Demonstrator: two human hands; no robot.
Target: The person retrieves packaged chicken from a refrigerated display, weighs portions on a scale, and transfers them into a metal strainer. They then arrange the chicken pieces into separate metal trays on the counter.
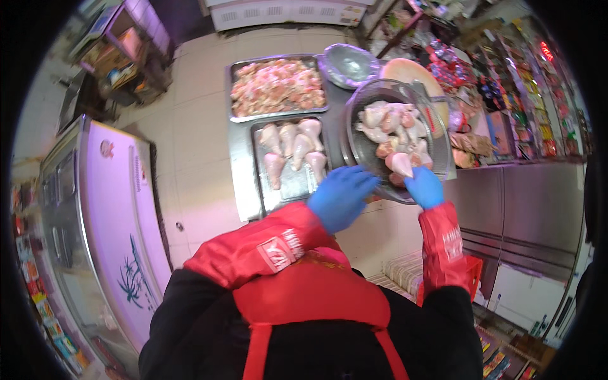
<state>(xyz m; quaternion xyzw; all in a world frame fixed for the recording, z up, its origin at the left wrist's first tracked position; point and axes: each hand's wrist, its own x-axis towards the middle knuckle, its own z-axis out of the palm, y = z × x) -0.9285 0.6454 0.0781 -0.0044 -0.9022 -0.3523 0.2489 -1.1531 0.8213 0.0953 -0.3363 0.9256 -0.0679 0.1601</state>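
My right hand (426,188), in a blue glove, grips the narrow end of a raw chicken drumstick (400,164). Beneath that drumstick is a wire-mesh basket (363,152) holding a heap of raw chicken pieces (394,121). My left hand (343,197), also gloved in blue, reaches over the basket's lower left side. I see nothing in it; its fingers are blurred, and whether they touch the rim is unclear. To its upper left, a metal tray (292,192) carries several drumsticks (302,148) laid side by side with their thick ends away from me.
A second metal tray (232,116) full of cut raw meat (278,85) lies farther back. Beside it is a plastic-lined bowl (351,64). A round cutting board (408,71) with a cleaver (422,95) sits behind the basket. A chest freezer (111,190) stands left; steel cabinet doors (517,209) are right.
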